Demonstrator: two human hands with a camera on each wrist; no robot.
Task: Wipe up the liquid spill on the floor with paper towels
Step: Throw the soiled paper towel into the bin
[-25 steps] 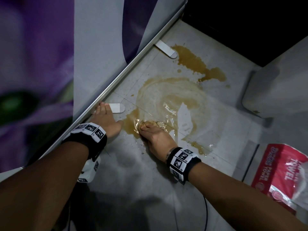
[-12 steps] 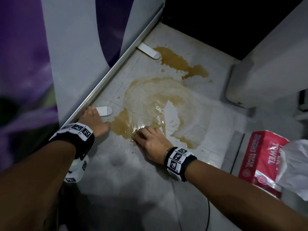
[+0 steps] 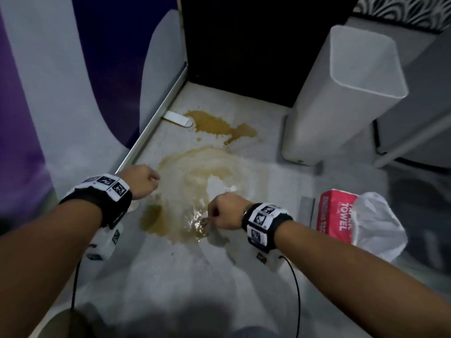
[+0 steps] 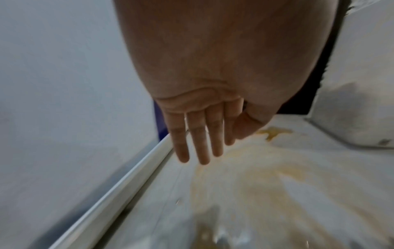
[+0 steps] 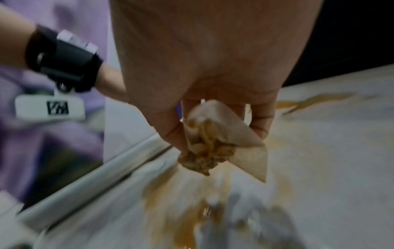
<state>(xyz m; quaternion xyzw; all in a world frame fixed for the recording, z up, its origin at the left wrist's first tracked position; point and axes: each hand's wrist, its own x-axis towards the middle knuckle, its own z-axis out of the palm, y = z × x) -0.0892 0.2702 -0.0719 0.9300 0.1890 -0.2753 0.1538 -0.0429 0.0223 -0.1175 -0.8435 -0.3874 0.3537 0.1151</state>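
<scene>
Brown liquid, the spill (image 3: 195, 181), spreads over the pale floor (image 3: 170, 276) in a wide smeared ring, with a darker puddle (image 3: 219, 125) further off near a white tab (image 3: 177, 118) at the foot of the purple-and-white panel (image 3: 73, 81). The right hand (image 3: 225, 211) hangs above the near edge of the spill, its fingers (image 5: 262, 121) and thumb pinching a soaked paper towel (image 5: 215, 139); the wad is stained tan and crumpled at its lower end, one flatter corner sticking out to the side, and it is clear of the floor. The left hand (image 3: 140, 181) is held above the floor beside the panel's metal rail (image 4: 119, 188), holding nothing; in the left wrist view its fingers (image 4: 198, 143) reach down straight and close together. To the right, a red pack of paper towels (image 3: 336, 213) lies on the floor with a white plastic bag (image 3: 375, 225) touching it. Beyond them stands a white bin (image 3: 341, 98), tilted in the wide-angle view, just beside the far puddle.
</scene>
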